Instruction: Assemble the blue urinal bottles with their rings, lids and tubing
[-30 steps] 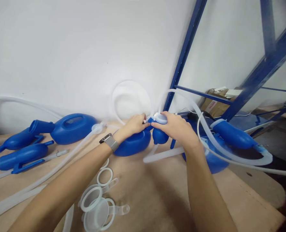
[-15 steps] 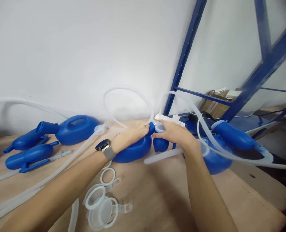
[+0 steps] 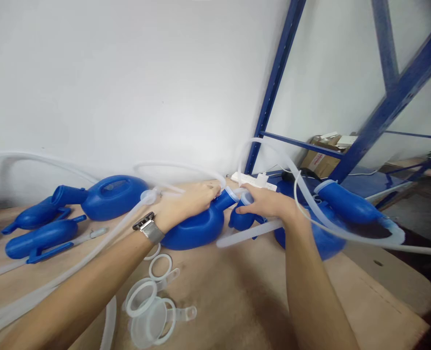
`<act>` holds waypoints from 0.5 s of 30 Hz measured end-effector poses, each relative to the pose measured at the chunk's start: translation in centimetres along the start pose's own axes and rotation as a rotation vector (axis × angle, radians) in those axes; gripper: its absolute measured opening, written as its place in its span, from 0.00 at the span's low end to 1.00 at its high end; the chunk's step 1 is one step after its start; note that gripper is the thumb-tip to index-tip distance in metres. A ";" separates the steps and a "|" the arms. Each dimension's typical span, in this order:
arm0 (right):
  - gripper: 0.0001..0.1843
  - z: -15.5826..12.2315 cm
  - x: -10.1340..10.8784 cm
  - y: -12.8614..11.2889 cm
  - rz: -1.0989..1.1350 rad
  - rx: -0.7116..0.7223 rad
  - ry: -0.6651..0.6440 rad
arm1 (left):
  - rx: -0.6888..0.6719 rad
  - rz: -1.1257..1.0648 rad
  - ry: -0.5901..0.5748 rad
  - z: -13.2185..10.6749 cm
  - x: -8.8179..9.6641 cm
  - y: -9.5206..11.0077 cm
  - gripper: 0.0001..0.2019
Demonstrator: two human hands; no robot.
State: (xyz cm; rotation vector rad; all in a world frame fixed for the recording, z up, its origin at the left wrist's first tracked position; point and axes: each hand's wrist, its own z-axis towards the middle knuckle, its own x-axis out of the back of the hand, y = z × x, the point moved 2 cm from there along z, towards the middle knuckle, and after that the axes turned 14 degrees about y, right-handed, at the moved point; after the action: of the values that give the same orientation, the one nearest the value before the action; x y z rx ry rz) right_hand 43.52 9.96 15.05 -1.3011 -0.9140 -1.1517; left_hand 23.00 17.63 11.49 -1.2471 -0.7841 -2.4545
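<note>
A blue plastic bottle (image 3: 195,228) with a grip recess lies on the table, its neck and pale-rimmed mouth (image 3: 230,194) pointing up to the right. My left hand (image 3: 198,198) is closed over the bottle's far side, beside the neck, with a translucent hose (image 3: 186,166) running to its fingertips. Just right of the mouth, my right hand (image 3: 266,201) has its thumb and fingers around a small rounded blue part (image 3: 240,219) with a pale rim. Below that part lies a ribbed translucent hose end (image 3: 246,236). My left fingertips are partly hidden.
Translucent rings and lids (image 3: 149,311) lie in front of my left wrist. Another blue bottle (image 3: 115,197) and several blue handled parts (image 3: 40,238) are at left. A white power strip (image 3: 253,181), blue rack post (image 3: 273,92) and hose-fitted blue container (image 3: 350,201) stand at right.
The bottle's mouth has come into view as my right hand and the small blue part moved slightly right, away from it. The hose loop behind my left hand has dropped lower.
</note>
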 end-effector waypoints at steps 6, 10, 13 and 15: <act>0.38 -0.2 0.1 -0.6 0.064 0.099 0.000 | 0.251 -0.301 0.176 1.0 -0.8 0.5 0.14; 0.40 -0.1 -0.1 -0.4 0.104 0.135 -0.003 | 0.419 -0.394 0.338 1.0 -0.7 0.7 0.19; 0.41 0.0 -0.3 -0.1 0.119 0.128 -0.024 | 0.409 -0.300 0.394 0.8 -0.1 0.9 0.19; 0.41 0.1 -0.4 0.0 0.125 0.124 -0.035 | 0.400 -0.281 0.388 0.7 0.1 1.1 0.17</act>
State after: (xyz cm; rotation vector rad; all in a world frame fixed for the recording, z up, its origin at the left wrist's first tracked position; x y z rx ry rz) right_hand 43.44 10.06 14.63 -1.2623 -0.9023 -0.9633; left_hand 23.89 17.14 12.26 -0.5265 -1.3154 -2.4577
